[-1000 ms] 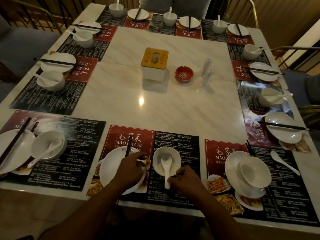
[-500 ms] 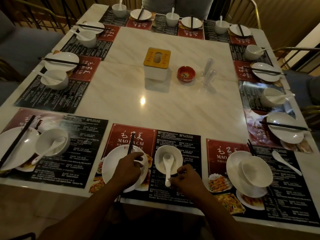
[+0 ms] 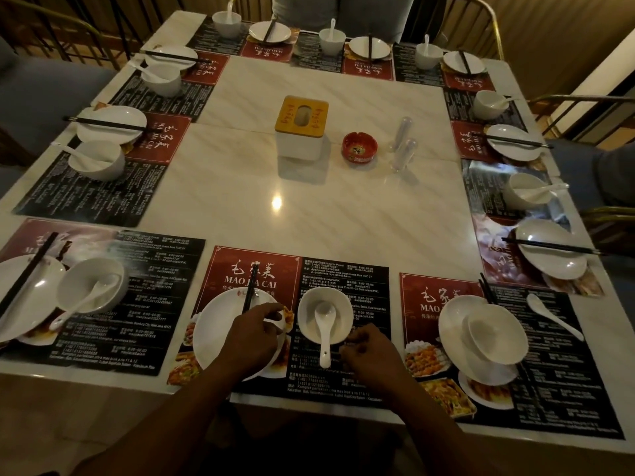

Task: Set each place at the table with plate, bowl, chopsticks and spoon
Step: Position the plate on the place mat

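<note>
Dim room, marble table (image 3: 343, 214), menu mats (image 3: 343, 280) all round the edge, tissue box (image 3: 301, 127) centre, ashtray (image 3: 359, 147) at its 3 o'clock. Our 6 o'clock place: left hand (image 3: 254, 334) over plate (image 3: 213, 333), pinching chopsticks (image 3: 252, 283). Right hand (image 3: 369, 352) curled beside spoon (image 3: 325, 324) in bowl (image 3: 343, 312); we can't tell its grip.

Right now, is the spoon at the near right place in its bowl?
No, the spoon lies on the mat, apart from the bowl on the plate.
</note>
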`<action>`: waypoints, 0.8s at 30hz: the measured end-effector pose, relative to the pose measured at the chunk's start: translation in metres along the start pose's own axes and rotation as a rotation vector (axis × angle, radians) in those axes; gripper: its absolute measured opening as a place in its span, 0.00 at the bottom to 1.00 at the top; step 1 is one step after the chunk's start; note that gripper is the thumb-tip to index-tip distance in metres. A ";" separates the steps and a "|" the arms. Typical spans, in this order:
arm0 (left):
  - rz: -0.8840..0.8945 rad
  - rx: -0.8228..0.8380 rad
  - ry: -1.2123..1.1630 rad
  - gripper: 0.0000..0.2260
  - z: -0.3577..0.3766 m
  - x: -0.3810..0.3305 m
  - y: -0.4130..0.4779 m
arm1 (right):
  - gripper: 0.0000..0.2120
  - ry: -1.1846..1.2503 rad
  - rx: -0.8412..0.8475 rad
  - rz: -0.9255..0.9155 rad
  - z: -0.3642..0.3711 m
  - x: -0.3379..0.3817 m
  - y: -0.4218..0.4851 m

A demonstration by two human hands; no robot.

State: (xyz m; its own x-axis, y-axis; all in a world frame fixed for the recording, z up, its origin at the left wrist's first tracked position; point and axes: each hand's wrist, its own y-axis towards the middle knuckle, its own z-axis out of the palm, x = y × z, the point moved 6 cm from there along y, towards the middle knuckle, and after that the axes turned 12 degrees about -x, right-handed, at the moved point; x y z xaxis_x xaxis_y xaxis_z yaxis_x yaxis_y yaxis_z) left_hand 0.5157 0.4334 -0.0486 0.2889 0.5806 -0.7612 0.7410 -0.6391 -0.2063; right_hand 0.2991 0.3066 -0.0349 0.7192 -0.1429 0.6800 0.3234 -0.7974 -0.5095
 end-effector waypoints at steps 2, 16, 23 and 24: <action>0.031 -0.026 0.002 0.20 -0.002 -0.008 0.002 | 0.07 -0.041 -0.025 -0.028 -0.006 -0.003 0.001; 0.523 0.038 -0.046 0.15 0.032 -0.121 0.005 | 0.06 -0.292 -0.261 0.002 -0.081 -0.072 -0.033; 0.643 0.128 -0.057 0.12 0.069 -0.155 -0.019 | 0.05 -0.235 -0.417 0.092 -0.136 -0.109 -0.063; 0.646 0.151 -0.057 0.12 0.075 -0.159 -0.021 | 0.05 -0.231 -0.432 0.102 -0.144 -0.114 -0.066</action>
State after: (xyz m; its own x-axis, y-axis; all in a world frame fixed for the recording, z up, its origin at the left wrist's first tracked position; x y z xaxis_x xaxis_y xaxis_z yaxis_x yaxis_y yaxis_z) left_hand 0.4088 0.3165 0.0305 0.6109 0.0320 -0.7911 0.3348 -0.9159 0.2216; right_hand 0.1071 0.2912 -0.0029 0.8673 -0.1384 0.4781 -0.0054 -0.9631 -0.2690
